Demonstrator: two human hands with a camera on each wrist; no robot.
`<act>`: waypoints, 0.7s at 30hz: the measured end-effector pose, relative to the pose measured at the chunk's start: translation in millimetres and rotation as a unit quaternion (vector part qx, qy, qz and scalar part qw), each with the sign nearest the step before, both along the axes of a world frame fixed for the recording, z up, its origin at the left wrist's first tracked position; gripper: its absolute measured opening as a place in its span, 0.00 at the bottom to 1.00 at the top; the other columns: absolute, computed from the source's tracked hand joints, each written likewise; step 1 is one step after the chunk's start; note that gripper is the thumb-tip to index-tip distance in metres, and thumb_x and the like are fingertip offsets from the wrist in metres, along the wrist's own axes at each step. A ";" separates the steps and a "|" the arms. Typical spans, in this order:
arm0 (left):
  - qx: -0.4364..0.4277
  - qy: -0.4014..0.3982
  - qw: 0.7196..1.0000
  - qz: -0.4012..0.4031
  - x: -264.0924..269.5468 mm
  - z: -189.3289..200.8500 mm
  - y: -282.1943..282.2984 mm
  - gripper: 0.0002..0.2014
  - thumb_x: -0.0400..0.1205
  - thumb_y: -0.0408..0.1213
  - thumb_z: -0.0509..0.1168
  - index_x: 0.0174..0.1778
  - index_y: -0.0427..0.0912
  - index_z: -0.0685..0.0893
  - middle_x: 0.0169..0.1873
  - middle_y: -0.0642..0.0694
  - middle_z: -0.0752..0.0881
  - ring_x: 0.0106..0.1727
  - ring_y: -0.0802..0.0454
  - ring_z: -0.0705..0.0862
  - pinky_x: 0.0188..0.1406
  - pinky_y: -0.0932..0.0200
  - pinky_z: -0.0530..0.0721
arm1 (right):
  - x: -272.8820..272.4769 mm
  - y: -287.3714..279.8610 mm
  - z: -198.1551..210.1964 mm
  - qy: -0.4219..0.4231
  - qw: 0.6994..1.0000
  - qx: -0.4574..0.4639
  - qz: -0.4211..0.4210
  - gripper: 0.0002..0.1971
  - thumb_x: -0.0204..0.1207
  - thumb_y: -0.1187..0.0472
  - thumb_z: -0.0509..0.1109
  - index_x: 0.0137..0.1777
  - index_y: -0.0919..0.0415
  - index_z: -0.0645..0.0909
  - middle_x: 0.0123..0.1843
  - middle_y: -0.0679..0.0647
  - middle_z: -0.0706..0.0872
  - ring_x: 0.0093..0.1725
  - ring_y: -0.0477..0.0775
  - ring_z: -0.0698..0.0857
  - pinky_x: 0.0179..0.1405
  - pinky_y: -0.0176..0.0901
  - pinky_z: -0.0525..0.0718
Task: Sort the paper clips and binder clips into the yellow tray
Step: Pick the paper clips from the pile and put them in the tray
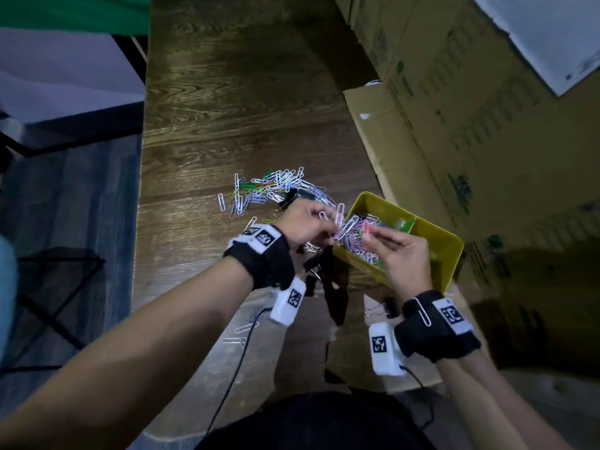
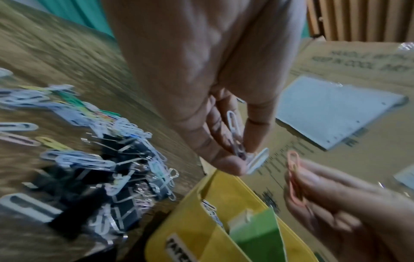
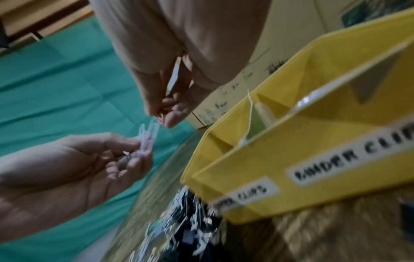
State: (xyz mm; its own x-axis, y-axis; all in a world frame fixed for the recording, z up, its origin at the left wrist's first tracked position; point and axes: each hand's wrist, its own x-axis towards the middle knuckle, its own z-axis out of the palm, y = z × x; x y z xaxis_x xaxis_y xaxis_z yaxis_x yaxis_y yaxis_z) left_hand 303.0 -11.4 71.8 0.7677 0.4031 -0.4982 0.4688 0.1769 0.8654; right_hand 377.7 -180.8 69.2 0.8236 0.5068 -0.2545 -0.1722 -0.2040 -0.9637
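Observation:
A yellow tray (image 1: 449,243) with dividers stands on the wooden table at right; its near-left compartment holds several paper clips (image 1: 358,237). My left hand (image 1: 316,222) pinches a few white paper clips (image 2: 234,134) just left of the tray's corner. My right hand (image 1: 383,240) pinches a pink paper clip (image 2: 293,170) over the tray. A loose pile of coloured paper clips (image 1: 269,191) lies beyond my left hand. Black binder clips (image 2: 116,168) lie mixed with clips under my hands. The tray (image 3: 302,159) carries labels on its front wall.
Cardboard boxes (image 1: 470,108) rise to the right, right behind the tray. A flat cardboard sheet (image 1: 386,151) lies under the tray. Stray paper clips (image 1: 240,334) and a black cable (image 1: 233,368) lie near the table's front edge. One clip (image 1: 423,311) clings to my right wristband.

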 end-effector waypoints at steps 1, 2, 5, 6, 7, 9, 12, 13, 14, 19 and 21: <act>0.025 0.015 1.000 -0.009 12.8 -3.8 -5.9 0.11 0.71 0.22 0.71 0.29 0.42 0.84 0.26 0.41 0.85 0.24 0.48 0.84 0.39 0.46 0.88 | 9.6 -1.6 1.0 -0.008 1.000 -0.005 -0.010 0.12 0.70 0.72 0.76 0.54 0.63 0.87 0.45 0.54 0.92 0.45 0.53 0.90 0.51 0.43 0.88; 0.054 0.030 0.998 -0.022 24.2 -6.5 -12.3 0.11 0.71 0.24 0.72 0.29 0.45 0.85 0.27 0.40 0.87 0.26 0.46 0.85 0.44 0.41 0.88 | 18.9 -2.6 0.1 -0.017 1.000 -0.016 -0.020 0.13 0.71 0.72 0.76 0.55 0.66 0.86 0.47 0.58 0.91 0.48 0.56 0.90 0.53 0.45 0.88; 0.161 0.064 0.979 -0.106 48.5 -12.8 -30.3 0.06 0.73 0.30 0.71 0.40 0.45 0.88 0.38 0.39 0.90 0.37 0.44 0.89 0.49 0.45 0.88 | 40.5 -1.6 -0.9 -0.070 0.995 -0.064 -0.021 0.13 0.71 0.69 0.76 0.56 0.67 0.87 0.49 0.61 0.91 0.48 0.55 0.90 0.55 0.48 0.87; 0.196 0.079 0.968 -0.134 53.5 -15.0 -34.7 0.08 0.74 0.32 0.71 0.47 0.44 0.88 0.44 0.40 0.91 0.43 0.45 0.89 0.52 0.51 0.87 | 45.2 0.5 -1.9 -0.090 0.992 -0.087 -0.015 0.12 0.72 0.68 0.76 0.56 0.66 0.87 0.49 0.59 0.91 0.47 0.53 0.90 0.55 0.48 0.87; 0.226 0.095 0.957 -0.157 56.8 -17.8 -37.8 0.12 0.75 0.33 0.70 0.54 0.44 0.87 0.51 0.42 0.90 0.49 0.46 0.88 0.57 0.56 0.84 | 49.3 2.6 -3.3 -0.109 0.988 -0.111 -0.007 0.11 0.72 0.67 0.76 0.55 0.64 0.88 0.48 0.58 0.91 0.46 0.51 0.89 0.55 0.48 0.87; 0.265 0.114 0.941 -0.179 58.3 -22.4 -40.4 0.17 0.78 0.33 0.67 0.63 0.46 0.83 0.62 0.45 0.85 0.60 0.48 0.84 0.63 0.61 0.77 | 57.1 7.6 -6.6 -0.142 0.977 -0.156 0.011 0.10 0.73 0.65 0.75 0.54 0.61 0.89 0.47 0.56 0.91 0.45 0.49 0.89 0.55 0.47 0.88; 0.257 0.108 0.944 -0.173 52.7 -26.0 -39.0 0.18 0.80 0.30 0.63 0.65 0.45 0.81 0.65 0.46 0.83 0.61 0.49 0.83 0.61 0.64 0.75 | 67.3 15.9 -12.4 -0.181 0.960 -0.208 0.056 0.10 0.74 0.65 0.74 0.55 0.60 0.88 0.49 0.56 0.91 0.46 0.49 0.88 0.58 0.47 0.86; 0.244 0.099 0.951 -0.162 49.0 -26.3 -37.7 0.17 0.80 0.30 0.63 0.64 0.45 0.82 0.63 0.46 0.84 0.59 0.50 0.84 0.60 0.64 0.77 | 69.4 18.6 -14.8 -0.190 0.952 -0.226 0.085 0.11 0.75 0.65 0.74 0.56 0.60 0.88 0.51 0.56 0.91 0.48 0.48 0.88 0.61 0.46 0.85; 0.223 0.086 0.960 -0.146 44.3 -26.6 -35.7 0.14 0.80 0.31 0.64 0.61 0.45 0.84 0.60 0.47 0.86 0.55 0.50 0.85 0.59 0.62 0.80 | 70.5 21.2 -17.1 -0.200 0.940 -0.249 0.120 0.12 0.75 0.64 0.74 0.58 0.59 0.87 0.54 0.56 0.90 0.50 0.49 0.88 0.63 0.46 0.84; 0.062 0.011 0.998 -0.026 6.6 -20.8 -12.4 0.06 0.79 0.27 0.65 0.44 0.40 0.86 0.38 0.42 0.89 0.39 0.49 0.88 0.43 0.53 0.89 | 62.9 33.3 -16.3 -0.296 0.879 -0.286 0.240 0.14 0.77 0.59 0.71 0.62 0.52 0.85 0.62 0.57 0.86 0.51 0.54 0.86 0.60 0.52 0.84; 0.087 0.015 0.996 -0.021 -18.3 -23.2 5.1 0.04 0.79 0.27 0.66 0.43 0.39 0.85 0.35 0.42 0.88 0.32 0.56 0.86 0.31 0.61 0.85 | 49.5 38.5 -9.7 -0.347 0.863 -0.219 0.295 0.12 0.78 0.59 0.70 0.60 0.54 0.86 0.59 0.55 0.87 0.55 0.54 0.85 0.62 0.50 0.81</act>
